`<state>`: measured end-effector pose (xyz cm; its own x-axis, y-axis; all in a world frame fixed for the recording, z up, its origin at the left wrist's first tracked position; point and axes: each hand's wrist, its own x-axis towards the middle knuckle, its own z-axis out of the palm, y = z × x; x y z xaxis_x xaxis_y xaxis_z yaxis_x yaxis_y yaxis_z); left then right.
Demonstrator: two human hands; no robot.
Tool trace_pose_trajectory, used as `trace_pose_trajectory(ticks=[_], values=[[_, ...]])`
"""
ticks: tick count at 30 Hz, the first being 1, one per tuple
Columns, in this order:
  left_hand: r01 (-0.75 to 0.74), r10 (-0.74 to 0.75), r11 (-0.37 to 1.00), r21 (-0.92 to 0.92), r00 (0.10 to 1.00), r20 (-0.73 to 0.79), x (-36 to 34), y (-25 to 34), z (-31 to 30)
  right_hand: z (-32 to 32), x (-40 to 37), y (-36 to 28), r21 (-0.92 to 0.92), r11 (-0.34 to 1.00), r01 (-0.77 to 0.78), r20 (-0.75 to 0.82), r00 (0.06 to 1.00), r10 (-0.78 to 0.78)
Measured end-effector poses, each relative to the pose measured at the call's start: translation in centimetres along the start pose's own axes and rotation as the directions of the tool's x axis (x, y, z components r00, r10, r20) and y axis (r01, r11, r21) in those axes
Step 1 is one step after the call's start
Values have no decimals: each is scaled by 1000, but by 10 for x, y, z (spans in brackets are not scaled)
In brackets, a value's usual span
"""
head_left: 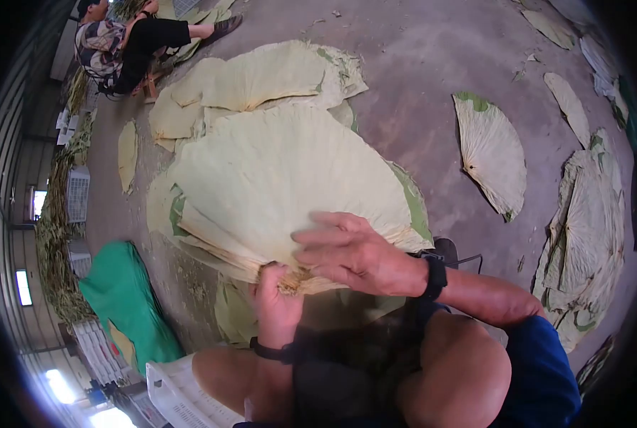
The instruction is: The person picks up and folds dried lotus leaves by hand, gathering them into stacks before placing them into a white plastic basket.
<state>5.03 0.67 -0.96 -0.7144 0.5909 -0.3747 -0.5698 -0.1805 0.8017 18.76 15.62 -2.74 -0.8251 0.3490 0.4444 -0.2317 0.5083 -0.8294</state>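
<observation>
So on the far left a green cloth (129,303) is draping in soft folds near a white plastic crate (179,392). Next up, the left hand (279,289) is gripping the creased, layered lower edge of a big pale fan-shaped leaf (275,171), which is lying over other papery leaves (261,71) on the dull grey floor (411,121). The right hand (361,257) is holding nothing, fingers loosely spread over that edge; can't tell if they're touching. Further right, a ribbed half-round leaf (493,146) is sitting alone, then a crinkly, ragged leaf pile (582,235).
</observation>
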Motion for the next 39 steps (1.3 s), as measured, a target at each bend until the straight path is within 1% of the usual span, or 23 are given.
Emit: trace_pose_trajectory(ticks=[7, 13, 15, 16, 17, 18, 19, 20, 21, 22, 23, 24, 25, 27, 28, 29, 30, 31, 33, 34, 36, 38, 39], values=[[49, -50, 997, -57, 998, -31, 5, 6, -12, 23, 1, 3, 66, 996, -53, 56, 997, 49], [-26, 24, 999, -40, 998, -65, -2, 10, 3, 33, 7, 6, 132, 991, -13, 87, 996, 1], [-37, 56, 984, 174, 993, -108, -3, 11, -8, 36, 10, 7, 107, 994, -9, 100, 995, -2], [-23, 41, 986, 165, 993, -108, -4, 14, -14, 38, 14, 11, 161, 985, 56, 91, 993, -71], [18, 17, 982, 186, 982, -187, -5, 21, -22, 40, 18, 18, 212, 970, 119, 79, 987, -139], [59, -3, 977, 205, 965, -264, -4, 28, -29, 42, 22, 30, 298, 950, 90, 70, 991, -116], [69, -15, 978, 196, 965, -262, -1, 35, -31, 36, 22, 46, 372, 927, -42, 46, 999, 27], [-17, 79, 979, 204, 951, -299, -1, 45, -32, 29, 22, 66, 448, 878, -166, 32, 985, 169], [-103, 173, 971, 216, 925, -338, 0, 54, -34, 25, 20, 98, 253, 933, -256, -33, 962, 273], [-96, 164, 973, 208, 925, -343, -1, 62, -40, 22, 14, 124, -58, 920, -387, -65, 921, 383], [-207, 340, 899, 386, 886, -316, -3, 71, -47, 21, 0, 152, -247, 907, -341, -67, 940, 335], [-302, 501, 779, 550, 827, -255, -3, 78, -51, 32, -16, 183, -319, 882, -347, -42, 935, 353], [-296, 496, 782, 549, 829, -260, -3, 85, -49, 40, -24, 192, -321, 880, -350, -37, 933, 358], [-410, 507, 851, 328, 804, -311, -2, 96, -43, 59, -40, 199, -513, 829, -221, 226, 897, 379], [-407, 504, 853, 328, 805, -313, -2, 98, -43, 77, -52, 208, -513, 829, -222, 228, 896, 381], [-422, 529, 838, 346, 783, -326, -1, 98, -44, 100, -66, 217, -591, 806, -38, 196, 962, 189], [-437, 554, 823, 364, 762, -337, 0, 97, -43, 118, -75, 223, -667, 732, 135, 182, 983, -16], [-435, 549, 826, 359, 767, -332, 2, 96, -39, 129, -80, 225, -673, 728, 130, 178, 984, -10], [-387, 452, 890, 240, 813, -367, 4, 92, -31, 142, -87, 225, -769, 595, 235, 370, 922, 114], [-383, 446, 893, 235, 819, -360, 5, 90, -34, 138, -88, 219, -716, 673, 182, 316, 945, 80], [-347, 399, 914, 209, 860, -319, 4, 90, -44, 132, -83, 209, -746, 639, 185, 352, 925, 143], [-343, 401, 913, 222, 857, -324, 4, 88, -47, 116, -76, 198, -778, 600, 188, 378, 902, 207], [-341, 407, 909, 240, 849, -338, 5, 88, -46, 105, -71, 192, -766, 624, 155, 392, 882, 261]])
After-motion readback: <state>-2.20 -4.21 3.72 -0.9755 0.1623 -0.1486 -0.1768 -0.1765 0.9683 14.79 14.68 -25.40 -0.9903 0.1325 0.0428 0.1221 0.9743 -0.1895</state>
